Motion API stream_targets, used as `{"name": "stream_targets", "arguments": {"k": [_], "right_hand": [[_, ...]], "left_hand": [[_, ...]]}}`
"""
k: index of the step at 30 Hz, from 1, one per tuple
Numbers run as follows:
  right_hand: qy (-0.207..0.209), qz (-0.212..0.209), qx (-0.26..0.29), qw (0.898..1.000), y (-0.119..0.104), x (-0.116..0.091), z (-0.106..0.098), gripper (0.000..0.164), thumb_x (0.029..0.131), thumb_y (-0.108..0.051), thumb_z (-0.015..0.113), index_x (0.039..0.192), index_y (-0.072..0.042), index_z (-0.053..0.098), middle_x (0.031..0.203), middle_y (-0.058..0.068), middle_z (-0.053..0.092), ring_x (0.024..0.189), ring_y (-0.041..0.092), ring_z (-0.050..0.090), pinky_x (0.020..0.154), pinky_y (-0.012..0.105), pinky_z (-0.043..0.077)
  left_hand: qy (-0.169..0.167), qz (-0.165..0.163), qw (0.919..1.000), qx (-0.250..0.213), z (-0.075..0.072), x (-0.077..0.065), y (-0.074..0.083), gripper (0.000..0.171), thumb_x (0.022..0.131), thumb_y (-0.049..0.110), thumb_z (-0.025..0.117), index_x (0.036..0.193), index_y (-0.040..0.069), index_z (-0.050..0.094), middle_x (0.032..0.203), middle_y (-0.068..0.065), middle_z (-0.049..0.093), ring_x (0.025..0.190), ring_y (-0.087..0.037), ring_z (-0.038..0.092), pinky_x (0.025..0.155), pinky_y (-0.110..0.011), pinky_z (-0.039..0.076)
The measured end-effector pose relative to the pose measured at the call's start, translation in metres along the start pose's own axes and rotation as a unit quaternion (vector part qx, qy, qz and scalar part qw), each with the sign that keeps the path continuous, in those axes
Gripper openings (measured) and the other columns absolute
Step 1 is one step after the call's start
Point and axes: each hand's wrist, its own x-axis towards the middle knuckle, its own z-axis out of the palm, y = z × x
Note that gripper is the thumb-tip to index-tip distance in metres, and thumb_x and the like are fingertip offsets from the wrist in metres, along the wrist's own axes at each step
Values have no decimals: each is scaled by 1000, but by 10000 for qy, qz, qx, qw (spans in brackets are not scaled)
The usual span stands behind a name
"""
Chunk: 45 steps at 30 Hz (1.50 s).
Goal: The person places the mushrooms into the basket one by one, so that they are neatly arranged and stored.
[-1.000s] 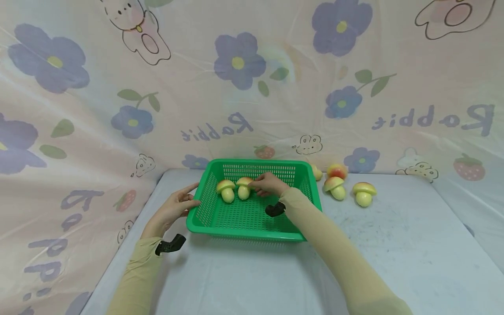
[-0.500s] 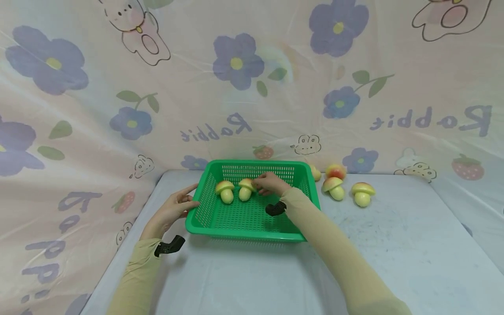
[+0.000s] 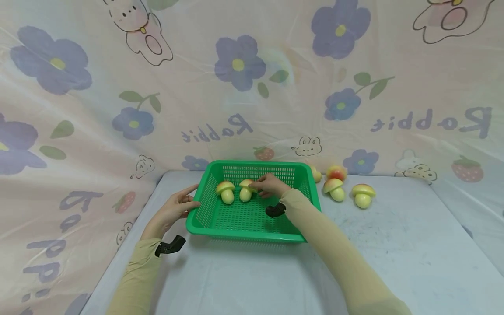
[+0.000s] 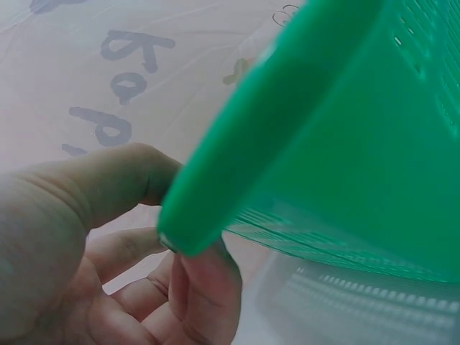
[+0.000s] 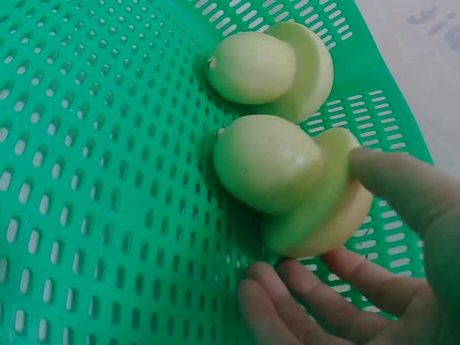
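Pinching the cap of a toy mushroom (image 3: 246, 192), the right hand (image 3: 270, 185) has its thumb on one side and fingertips on the other, leaving the stem free. That mushroom is inside the green plastic basket (image 3: 252, 237), toward 11 o'clock from its middle, cap toward 12 and stem toward 6. Just beside it, at its 9 o'clock, the neighbouring mushroom (image 3: 226, 193) lies much the same way. The left hand (image 3: 175, 210) is clamped on the basket's rim at 9 o'clock, thumb and finger on opposite faces. Outside, at 3 o'clock, a loose mushroom (image 3: 363, 195) lies on the white table (image 3: 244, 280).

The step looks like settling the pinched mushroom in place. To do it well, steady the rim without pulling, so the basket neither slides nor tips. Turn by the cap's edge, because the smooth, rounded stem would probably roll. Then spread thumb and fingers evenly, clear of the neighbour.
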Motion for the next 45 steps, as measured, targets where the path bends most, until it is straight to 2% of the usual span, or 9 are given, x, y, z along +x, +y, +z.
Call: {"name": "stream_targets", "arguments": {"k": [11, 17, 24, 32, 38, 45], "right_hand": [[-40, -181, 334, 9993, 6, 12, -4, 47, 94, -17, 64, 135, 0, 50, 117, 17, 57, 109, 37, 56, 90, 45, 48], [-25, -437, 421, 9982, 9, 15, -6, 45, 93, -11, 64, 135, 0, 49, 124, 18, 55, 112, 34, 55, 93, 44, 46], [-58, -463, 506, 9976, 9, 14, -7, 46, 94, -10, 62, 136, 0, 49, 124, 19, 56, 115, 34, 54, 96, 45, 44], [-65, -361, 579, 9976, 1, 5, -10, 46, 98, -13, 56, 140, 1, 45, 130, 20, 52, 119, 35, 51, 99, 45, 41], [-59, -328, 854, 9958, -8, -3, -17, 46, 100, -14, 53, 142, 1, 42, 139, 20, 43, 123, 36, 48, 101, 46, 39], [-198, -411, 1207, 9916, -11, -9, -31, 47, 99, -12, 53, 143, -1, 41, 141, 20, 43, 125, 36, 46, 102, 46, 38]], "left_hand": [[-80, 51, 9999, 46, -2, 0, 1, 73, 92, 17, 66, 153, 18, 25, 91, -8, 48, 70, -14, 53, 66, -32, 51], [-46, 27, 10000, 15, -1, -1, 3, 72, 93, 15, 65, 153, 19, 26, 93, -10, 52, 73, -17, 58, 69, -34, 53], [-84, 29, 10000, -17, 0, -1, 2, 73, 93, 16, 66, 153, 18, 25, 94, -10, 52, 75, -17, 60, 70, -35, 53], [-26, 5, 10000, 5, 1, -2, 3, 73, 92, 17, 66, 153, 19, 26, 95, -10, 53, 77, -18, 61, 71, -35, 53], [-15, 0, 10000, 57, 1, -3, 3, 73, 92, 16, 66, 153, 20, 26, 94, -10, 52, 72, -17, 57, 67, -34, 52], [-32, 44, 10000, 50, 0, -2, 1, 73, 92, 16, 66, 153, 19, 25, 95, -11, 54, 73, -18, 59, 68, -35, 53]]}}
